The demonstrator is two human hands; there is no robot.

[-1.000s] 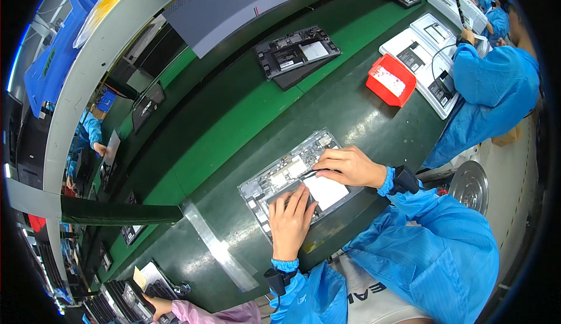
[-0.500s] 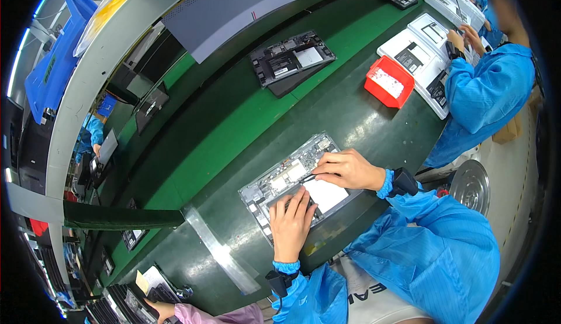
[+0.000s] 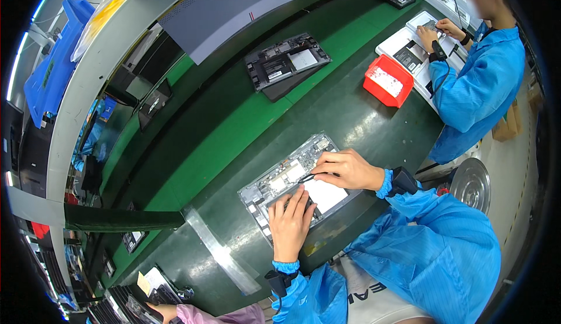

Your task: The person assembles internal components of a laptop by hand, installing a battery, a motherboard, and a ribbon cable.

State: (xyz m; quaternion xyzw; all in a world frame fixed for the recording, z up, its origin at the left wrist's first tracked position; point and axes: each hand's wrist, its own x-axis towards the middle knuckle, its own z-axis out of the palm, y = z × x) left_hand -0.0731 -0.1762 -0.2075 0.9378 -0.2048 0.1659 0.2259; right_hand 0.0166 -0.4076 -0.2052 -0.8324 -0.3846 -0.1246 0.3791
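Observation:
An opened laptop base lies on the dark green bench in front of me, its circuit board and a white panel exposed. My left hand rests palm down on its near part, fingers stretched over a dark part I cannot fully see. Between the thumb and fingers of my right hand is a pair of dark tweezers. Their tips point left, over the middle of the base, near the board's edge. Whether the tips grip anything is too small to tell.
A red bin with small white pieces stands at the right, beside a co-worker in blue handling parts over white trays. Another opened laptop sits on the green conveyor. At lower left, a pink-sleeved person touches a stack of dark panels.
The tweezers' tips have shifted slightly left; my hands stay nearly in place. On the conveyor the laptop has slid a little left. The co-worker's hands have moved left over the trays.

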